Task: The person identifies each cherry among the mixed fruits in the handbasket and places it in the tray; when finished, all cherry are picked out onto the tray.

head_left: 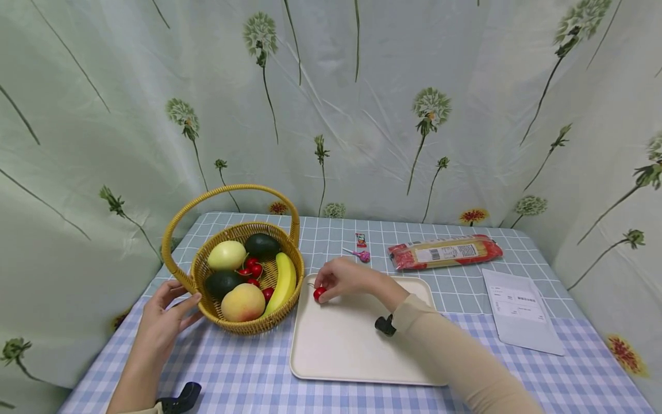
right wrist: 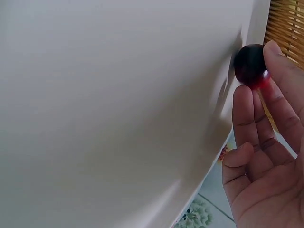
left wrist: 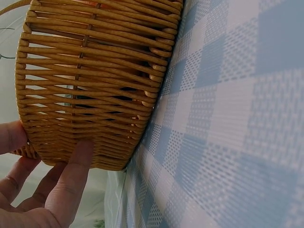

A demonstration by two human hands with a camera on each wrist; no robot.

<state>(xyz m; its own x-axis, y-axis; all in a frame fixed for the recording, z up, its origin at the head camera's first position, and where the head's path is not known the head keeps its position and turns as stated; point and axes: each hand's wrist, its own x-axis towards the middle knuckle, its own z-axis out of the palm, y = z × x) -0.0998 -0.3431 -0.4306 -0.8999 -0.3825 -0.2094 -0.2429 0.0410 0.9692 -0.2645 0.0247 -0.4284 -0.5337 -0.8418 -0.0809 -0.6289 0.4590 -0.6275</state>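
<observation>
My right hand [head_left: 338,279] pinches a red cherry [head_left: 320,294] with a thin stem between thumb and fingertips, low over the far left corner of the cream tray [head_left: 357,356]. In the right wrist view the cherry [right wrist: 250,65] looks dark, and the other fingers curl below it. My left hand [head_left: 164,310] holds the wicker basket [head_left: 248,329] at its left side, by the foot of the handle. In the left wrist view its fingers lie against the woven wall [left wrist: 90,95]. Inside the basket are a banana [head_left: 283,283], a peach [head_left: 243,302], avocados [head_left: 262,246], a pale green-yellow fruit [head_left: 226,255] and several cherries [head_left: 251,266].
Behind the tray lie a lollipop [head_left: 362,256] and a small red packet [head_left: 361,240]. A pack of dry noodles [head_left: 446,252] is at the back right, and a white labelled pouch [head_left: 522,311] lies at the right. A floral curtain [head_left: 362,115] hangs behind the table.
</observation>
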